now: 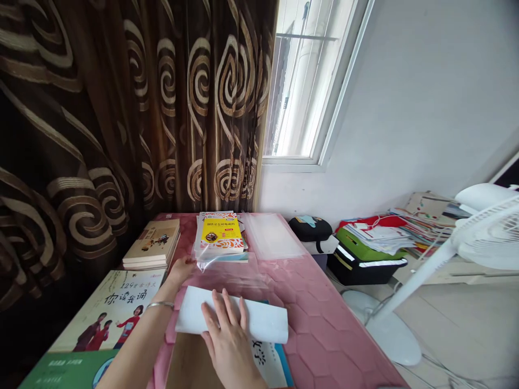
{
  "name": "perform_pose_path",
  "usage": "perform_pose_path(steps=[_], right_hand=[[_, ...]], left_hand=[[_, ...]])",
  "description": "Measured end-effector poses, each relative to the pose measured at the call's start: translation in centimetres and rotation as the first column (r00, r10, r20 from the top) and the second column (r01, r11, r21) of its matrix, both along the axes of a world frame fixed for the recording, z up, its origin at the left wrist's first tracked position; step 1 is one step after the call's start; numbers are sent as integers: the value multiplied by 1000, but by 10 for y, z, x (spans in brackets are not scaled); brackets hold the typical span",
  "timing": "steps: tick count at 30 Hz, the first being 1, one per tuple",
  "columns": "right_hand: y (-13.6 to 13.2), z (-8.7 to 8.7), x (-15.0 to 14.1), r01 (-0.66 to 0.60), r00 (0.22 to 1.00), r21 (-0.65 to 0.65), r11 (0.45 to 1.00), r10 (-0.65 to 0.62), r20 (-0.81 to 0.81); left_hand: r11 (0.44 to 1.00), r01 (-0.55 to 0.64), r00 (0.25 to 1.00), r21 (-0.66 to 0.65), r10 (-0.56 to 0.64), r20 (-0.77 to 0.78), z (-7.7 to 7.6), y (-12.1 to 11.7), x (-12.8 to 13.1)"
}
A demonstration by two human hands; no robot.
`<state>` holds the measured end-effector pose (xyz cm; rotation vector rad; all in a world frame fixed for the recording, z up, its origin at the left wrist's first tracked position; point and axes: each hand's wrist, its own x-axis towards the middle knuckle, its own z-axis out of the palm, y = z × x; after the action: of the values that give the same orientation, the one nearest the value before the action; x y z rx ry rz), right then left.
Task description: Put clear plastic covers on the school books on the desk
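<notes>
Book beneath: one, blue-edged book [272, 359], lying under the right hand; a brown panel [186, 361] shows beside it, and whether the two belong together I cannot tell.
Right hand: one [229, 329], flat with fingers spread, pressing down and grasping nothing.
White sheet: one, apparently folded [265, 321], lying under the right palm and across the blue-edged book, hiding its upper part.
Large book: one [101, 302], three figures on its cover, partly blocked by the left forearm.
Left hand: one [184, 270], fingers closed on the near left edge of the clear film; one bracelet [160, 304] at the wrist.
Clear film: one loose piece [239, 267], spread between the hands and the yellow book.
Brown pile: at least two books [152, 243], left.
Far pile: several books, one yellow book [221, 233] on top.
Plastic sheets: one stack [278, 237], right of that pile.
Pink cover: one [320, 329], under everything here.
Beyond: one fan [441, 254], one black case [310, 228], one curtain [194, 108], one window [304, 81].
</notes>
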<state>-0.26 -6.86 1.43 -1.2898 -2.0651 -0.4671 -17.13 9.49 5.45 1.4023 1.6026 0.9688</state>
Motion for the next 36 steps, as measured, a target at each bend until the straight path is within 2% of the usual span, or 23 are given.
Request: perform_pose_path(steps=[4,6,9,14,17,19,23,28,36], right_hand=[[-2,3,1,22,1000,41,999,-23,8],[-3,3,1,15,999,39,999,-16,27],[-4,0,-1,8,999,19,1000,-9,43],[-4,-6,-4,5,997,0,1000,-5,74],[-3,-8,-5,12,997,4,1000,-12,81],[-2,-10,-6,19,997,16,1000,-20,74],[-2,-12,-6,15,998,24,1000,-16,64],[-4,-14,-7,-7,999,2,1000,7,48],[-4,-16,-7,-26,1000,-70,997,26,5]], left_hand=[[998,-35,975,52,23,223,3,-45,-4],[991,-82,908,105,31,418,-3,-70,-4],[992,-99,800,84,29,599,-14,-97,-3],[999,-36,664,36,-3,748,-22,-107,-4],[997,42,572,64,-77,816,-23,-109,-5],[992,82,542,94,-123,831,-23,-111,-5],[985,109,534,134,-172,828,-25,-114,-6],[984,112,537,139,-178,825,-23,-115,-8],[981,172,638,93,-183,748,-22,-118,-6]])
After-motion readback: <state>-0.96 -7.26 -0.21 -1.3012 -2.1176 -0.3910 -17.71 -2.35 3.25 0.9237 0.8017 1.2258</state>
